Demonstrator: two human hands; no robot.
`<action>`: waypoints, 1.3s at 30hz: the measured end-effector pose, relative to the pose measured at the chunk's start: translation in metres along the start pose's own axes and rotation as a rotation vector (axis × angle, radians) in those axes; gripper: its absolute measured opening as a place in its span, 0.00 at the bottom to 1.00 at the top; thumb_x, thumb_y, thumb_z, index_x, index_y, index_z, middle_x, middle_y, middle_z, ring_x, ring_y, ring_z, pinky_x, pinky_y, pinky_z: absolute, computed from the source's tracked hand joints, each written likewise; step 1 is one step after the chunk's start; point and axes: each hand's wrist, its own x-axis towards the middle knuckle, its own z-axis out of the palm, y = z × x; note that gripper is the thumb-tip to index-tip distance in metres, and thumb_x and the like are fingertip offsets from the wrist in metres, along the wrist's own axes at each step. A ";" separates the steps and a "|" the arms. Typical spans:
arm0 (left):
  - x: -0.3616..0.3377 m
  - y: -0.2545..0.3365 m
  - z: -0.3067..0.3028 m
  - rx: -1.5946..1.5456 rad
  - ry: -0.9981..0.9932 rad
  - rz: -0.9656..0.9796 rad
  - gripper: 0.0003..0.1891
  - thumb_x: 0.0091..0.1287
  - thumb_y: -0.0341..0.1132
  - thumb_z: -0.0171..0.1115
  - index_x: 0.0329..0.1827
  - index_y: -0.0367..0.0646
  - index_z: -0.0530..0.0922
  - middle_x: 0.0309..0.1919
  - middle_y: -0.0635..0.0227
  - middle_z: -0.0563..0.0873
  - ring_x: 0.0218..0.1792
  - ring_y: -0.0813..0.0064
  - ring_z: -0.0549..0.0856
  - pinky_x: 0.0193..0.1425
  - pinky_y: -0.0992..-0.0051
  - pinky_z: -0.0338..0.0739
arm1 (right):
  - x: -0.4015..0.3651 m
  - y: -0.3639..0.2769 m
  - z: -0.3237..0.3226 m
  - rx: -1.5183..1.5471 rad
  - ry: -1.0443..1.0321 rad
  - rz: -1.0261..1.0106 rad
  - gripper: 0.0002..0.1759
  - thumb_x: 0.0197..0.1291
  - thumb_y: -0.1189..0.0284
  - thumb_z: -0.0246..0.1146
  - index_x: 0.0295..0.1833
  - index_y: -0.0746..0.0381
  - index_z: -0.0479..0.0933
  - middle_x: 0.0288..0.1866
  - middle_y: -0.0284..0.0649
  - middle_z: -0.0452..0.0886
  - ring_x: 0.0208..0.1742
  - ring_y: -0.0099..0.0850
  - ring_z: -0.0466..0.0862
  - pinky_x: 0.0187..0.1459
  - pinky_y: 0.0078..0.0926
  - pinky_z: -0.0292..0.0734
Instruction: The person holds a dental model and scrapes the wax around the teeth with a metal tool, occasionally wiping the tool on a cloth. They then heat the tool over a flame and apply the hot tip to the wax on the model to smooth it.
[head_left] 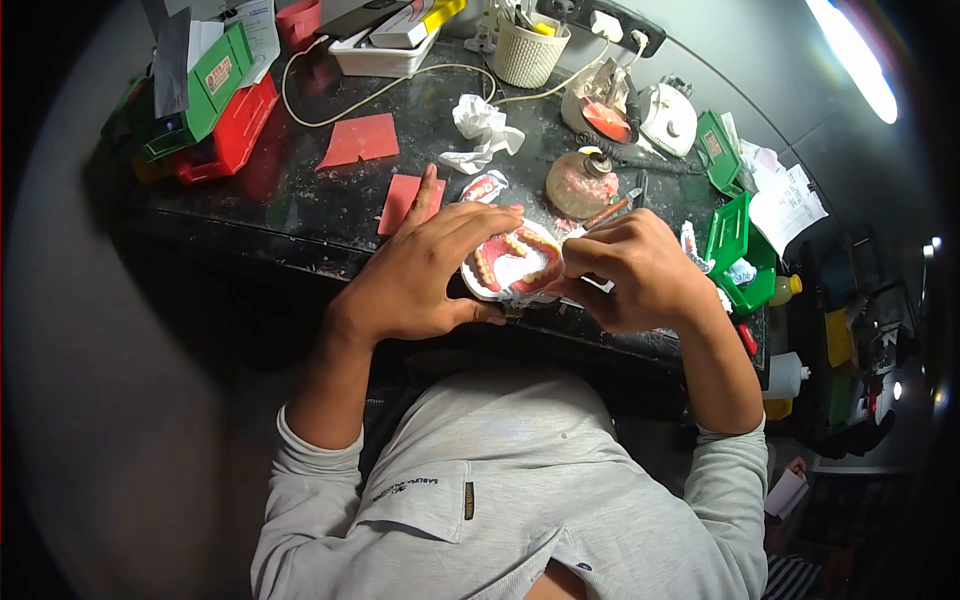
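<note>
A white dental model with pink wax and rows of teeth sits at the front edge of the black table. Around its left side is my left hand, fingers over the top rim, thumb below and index finger raised, holding it. My right hand is closed at the model's right side, fingertips against the pink wax; whatever they may pinch is hidden. Just behind the model lies a smaller white and pink piece. A rounded burner stands behind my right hand, near a tool with a reddish-brown handle.
Pink wax sheets and crumpled white paper lie behind my left hand. Green and red bins stand at the left, green boxes at the right. A cable, white basket and white device are farther back.
</note>
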 end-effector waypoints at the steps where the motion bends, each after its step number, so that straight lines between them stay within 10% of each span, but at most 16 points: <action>1: 0.000 0.000 0.000 -0.002 0.000 -0.001 0.52 0.50 0.50 0.88 0.81 0.48 0.74 0.78 0.68 0.82 0.80 0.60 0.78 0.92 0.35 0.34 | 0.000 -0.002 0.001 -0.006 -0.005 0.004 0.15 0.53 0.71 0.83 0.35 0.55 0.80 0.25 0.36 0.83 0.26 0.41 0.86 0.27 0.40 0.74; 39: 0.002 -0.003 0.001 -0.041 0.023 0.006 0.55 0.51 0.49 0.89 0.84 0.44 0.71 0.74 0.58 0.84 0.79 0.53 0.78 0.94 0.40 0.36 | 0.017 -0.039 -0.027 -0.381 -0.230 -0.086 0.06 0.60 0.72 0.68 0.33 0.61 0.80 0.18 0.36 0.79 0.20 0.38 0.86 0.19 0.39 0.77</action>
